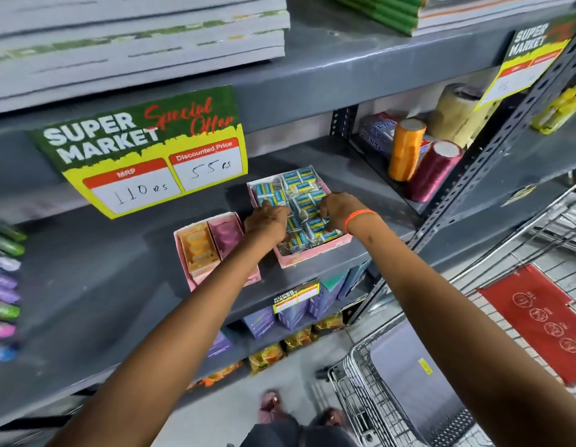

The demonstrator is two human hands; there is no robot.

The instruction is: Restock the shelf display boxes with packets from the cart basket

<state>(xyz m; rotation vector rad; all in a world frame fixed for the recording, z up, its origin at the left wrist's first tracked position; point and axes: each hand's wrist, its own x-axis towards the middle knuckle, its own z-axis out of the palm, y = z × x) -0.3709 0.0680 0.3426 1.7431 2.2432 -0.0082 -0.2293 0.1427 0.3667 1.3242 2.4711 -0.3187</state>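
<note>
At nine o'clock of the work sits a pink display box (215, 250) holding orange and magenta items, and just to its three o'clock the left hand (267, 221) presses down into the second display box (312, 253), fingers curled among the blue-and-white packets (301, 188), though whether it pinches one cannot be told. The right hand (336, 209), orange band at the wrist, is clenched on a packet at the box's middle. The step should go best if packets are squared flat in rows; the cart basket (393, 382) waits at five o'clock.
</note>
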